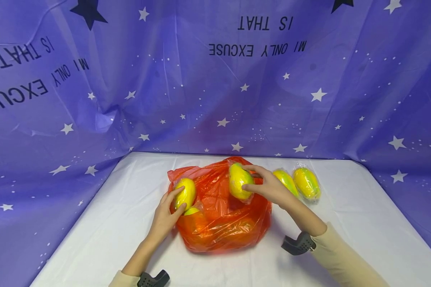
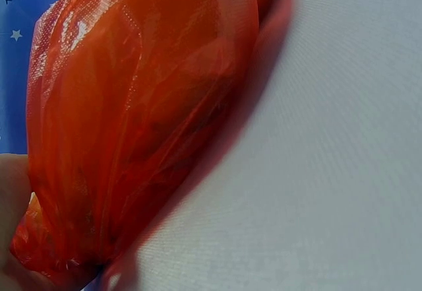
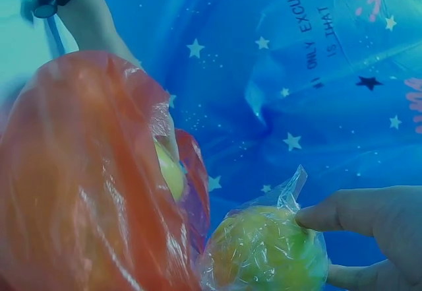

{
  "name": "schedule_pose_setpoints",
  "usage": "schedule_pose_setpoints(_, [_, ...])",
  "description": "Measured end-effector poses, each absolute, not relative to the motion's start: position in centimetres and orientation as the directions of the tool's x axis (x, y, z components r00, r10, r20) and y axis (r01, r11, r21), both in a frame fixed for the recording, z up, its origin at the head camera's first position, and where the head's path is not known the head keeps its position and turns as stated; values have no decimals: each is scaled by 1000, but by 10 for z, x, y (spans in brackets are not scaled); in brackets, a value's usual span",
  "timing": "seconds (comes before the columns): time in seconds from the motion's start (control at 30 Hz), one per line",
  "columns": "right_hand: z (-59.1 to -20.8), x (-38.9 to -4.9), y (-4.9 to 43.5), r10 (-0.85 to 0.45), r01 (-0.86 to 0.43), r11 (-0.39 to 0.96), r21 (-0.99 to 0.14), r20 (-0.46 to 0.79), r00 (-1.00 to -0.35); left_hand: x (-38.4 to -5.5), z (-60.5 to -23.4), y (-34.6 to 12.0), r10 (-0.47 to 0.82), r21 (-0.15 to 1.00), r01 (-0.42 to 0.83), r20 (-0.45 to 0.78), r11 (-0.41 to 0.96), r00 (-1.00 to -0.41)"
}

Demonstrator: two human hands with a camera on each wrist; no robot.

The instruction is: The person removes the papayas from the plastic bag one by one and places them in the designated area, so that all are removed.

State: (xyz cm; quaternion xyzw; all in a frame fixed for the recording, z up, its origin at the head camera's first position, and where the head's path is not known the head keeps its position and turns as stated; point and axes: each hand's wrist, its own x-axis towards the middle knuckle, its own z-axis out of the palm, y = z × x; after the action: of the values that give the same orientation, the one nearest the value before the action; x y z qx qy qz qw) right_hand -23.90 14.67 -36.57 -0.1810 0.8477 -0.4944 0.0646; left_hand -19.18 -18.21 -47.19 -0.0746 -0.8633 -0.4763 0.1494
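Observation:
A red plastic bag [image 1: 219, 235] sits on the table with mangoes showing through its thin film. At its left side my left hand [image 1: 166, 213] grips a yellow mango [image 1: 187, 193] at the bag's mouth. Just below that fruit, the top of another mango [image 1: 192, 211] peeks over the bag's edge. Over the bag's right part, my right hand [image 1: 267, 186] pinches a yellow-green mango [image 1: 240, 181] between thumb and fingers. In the right wrist view this mango [image 3: 264, 251] is wrapped in clear film. The left wrist view shows mostly the bag's side [image 2: 151, 106].
Two film-wrapped mangoes, one [image 1: 286, 181] partly behind the right hand and another [image 1: 307, 183] beside it, lie right of the bag. A white cloth [image 1: 104, 223] covers the table. A purple star-printed curtain [image 1: 201, 99] hangs behind and along the sides.

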Motion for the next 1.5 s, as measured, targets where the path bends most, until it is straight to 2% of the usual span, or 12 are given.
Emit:
schedule_pose_setpoints(0.77, [-360, -212, 207, -263, -182, 457, -871, 63, -963, -192, -471, -182, -13, 807, 259, 314, 531, -949])
schedule_pose_setpoints(1.2, [-363, -208, 227, -218, -178, 443, -879, 87, -972, -192, -472, -182, -3, 799, 279, 332, 532, -943])
schedule_pose_setpoints(1.5, [-364, -205, 248, -183, -162, 483, -861, 81, -980, -192, -474, -183, 1, 794, 290, 343, 534, -939])
